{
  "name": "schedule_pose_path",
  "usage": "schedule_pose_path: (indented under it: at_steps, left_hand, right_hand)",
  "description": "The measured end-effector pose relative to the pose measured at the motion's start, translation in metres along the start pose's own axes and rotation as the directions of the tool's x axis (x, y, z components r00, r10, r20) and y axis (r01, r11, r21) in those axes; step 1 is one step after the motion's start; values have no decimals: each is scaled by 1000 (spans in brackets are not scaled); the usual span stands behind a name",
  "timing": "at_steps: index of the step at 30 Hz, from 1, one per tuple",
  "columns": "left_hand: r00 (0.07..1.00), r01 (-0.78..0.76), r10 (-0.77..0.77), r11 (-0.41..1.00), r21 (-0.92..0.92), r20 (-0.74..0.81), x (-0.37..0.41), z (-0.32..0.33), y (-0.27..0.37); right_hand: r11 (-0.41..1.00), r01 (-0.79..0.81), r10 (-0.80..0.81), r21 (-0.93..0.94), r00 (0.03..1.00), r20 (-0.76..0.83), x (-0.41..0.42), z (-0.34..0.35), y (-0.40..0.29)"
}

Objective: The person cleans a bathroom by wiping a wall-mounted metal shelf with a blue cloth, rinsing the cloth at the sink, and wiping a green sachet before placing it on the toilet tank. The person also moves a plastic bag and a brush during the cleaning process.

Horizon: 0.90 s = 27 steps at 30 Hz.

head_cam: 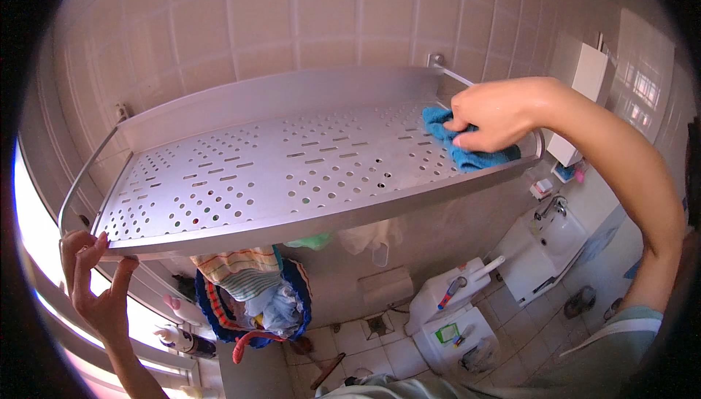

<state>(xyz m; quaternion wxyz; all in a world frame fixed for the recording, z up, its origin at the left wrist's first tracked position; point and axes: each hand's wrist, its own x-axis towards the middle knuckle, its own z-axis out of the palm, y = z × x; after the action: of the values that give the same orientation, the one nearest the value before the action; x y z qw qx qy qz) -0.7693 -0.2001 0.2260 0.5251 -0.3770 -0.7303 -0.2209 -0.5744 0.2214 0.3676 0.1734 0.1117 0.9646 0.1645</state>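
Note:
A perforated metal wall shelf with a raised rim and end rails spans the view before me. On its right end, my right hand grips a blue cloth and presses it against the shelf surface. The cloth is bunched under my fingers and reaches the front rim. My left hand pinches the shelf's front left corner, with fingers above and the thumb below the rim.
Below hang striped towels over a blue-rimmed basket. A toilet bearing small items and a white washbasin stand lower right. Bottles sit by the window at left. A white cabinet is on the right wall.

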Motion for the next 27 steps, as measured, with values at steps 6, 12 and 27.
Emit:
schedule_pose_path:
  at_steps: [6, 12, 27]
  left_hand:
    - [1000, 2, -2, 999, -32, 4, 2, 0, 1]
    - [999, 30, -28, 998, -61, 26, 4, 0, 2]
    - [993, 102, -105, 993, -58, -59, 11, 5, 8]
  right_hand:
    - [985, 171, -168, 23, 979, -116, 6, 11, -3]
    - [878, 460, -478, -131, 840, -259, 45, -19, -72]
    - [95, 969, -886, -228, -23, -464, 154, -107, -265]
